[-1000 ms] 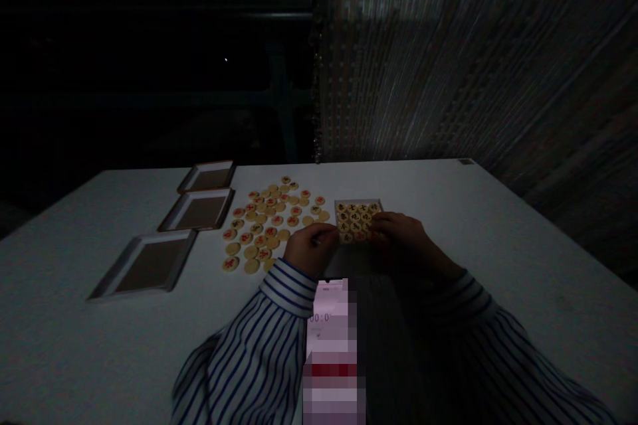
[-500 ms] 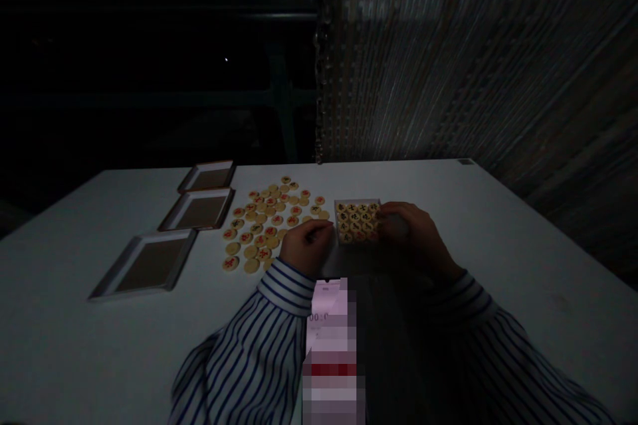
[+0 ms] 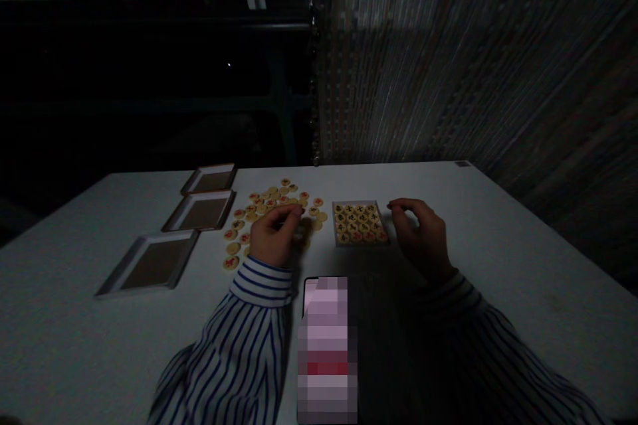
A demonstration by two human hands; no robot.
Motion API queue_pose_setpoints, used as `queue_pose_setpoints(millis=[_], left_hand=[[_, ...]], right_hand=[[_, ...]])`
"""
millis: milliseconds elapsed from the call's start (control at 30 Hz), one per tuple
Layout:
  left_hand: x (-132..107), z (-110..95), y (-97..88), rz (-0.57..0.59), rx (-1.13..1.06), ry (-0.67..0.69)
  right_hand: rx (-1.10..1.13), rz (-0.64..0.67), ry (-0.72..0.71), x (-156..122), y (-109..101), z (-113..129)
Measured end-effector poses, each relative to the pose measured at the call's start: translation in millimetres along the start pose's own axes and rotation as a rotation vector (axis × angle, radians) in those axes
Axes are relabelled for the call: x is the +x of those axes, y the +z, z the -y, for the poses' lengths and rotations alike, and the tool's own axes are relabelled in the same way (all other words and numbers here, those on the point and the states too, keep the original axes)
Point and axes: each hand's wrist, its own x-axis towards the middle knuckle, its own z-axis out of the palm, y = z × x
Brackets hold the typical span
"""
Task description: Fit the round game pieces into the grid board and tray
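My left hand (image 3: 273, 234) is over the right side of a spread of round wooden xiangqi pieces (image 3: 270, 203), thumb and forefinger pinched together. Whether a piece is between those fingertips I cannot make out. A shallow square box (image 3: 335, 226) sits to the right, filled with rows of pieces (image 3: 352, 218), most with black characters and some red ones in the nearest row. Just past the box's right edge, my right hand (image 3: 423, 236) hovers with thumb and forefinger tips brought together, and no piece shows in them. Both sleeves are striped.
Three shallow open trays or lids (image 3: 199, 212) lie in a line on the left of the white table (image 3: 498, 239). A phone (image 3: 323, 345) with a lit, blurred screen lies in front of me. Behind the table hangs a string curtain (image 3: 399, 80).
My left hand has moved left, away from the box and over the loose pieces. My right hand has drawn off the box's right side, uncovering the pieces there.
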Motion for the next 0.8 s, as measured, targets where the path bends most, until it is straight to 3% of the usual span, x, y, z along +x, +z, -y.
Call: queue_pose_setpoints(millis=[333, 500, 667, 800], left_hand=[[22.8, -13.7, -24.3, -0.069, -0.009, 0.007], [23.1, -7.0, -35.6, -0.106, 0.082, 0.019], [18.7, 7.0, -37.4, -0.064, 0.187, 0.012], [16.9, 17.1, -36.9, 0.037, 0.284, 0.178]], right_hand=[[-0.023, -0.011, -0.025, 1.2, -1.5, 1.1], [-0.014, 0.01, -0.039, 0.2, -0.7, 1.2], [0.001, 0.065, -0.05, -1.9, 2.4, -0.1], [0.022, 0.102, -0.026, -1.0, 6.2, 2.0]])
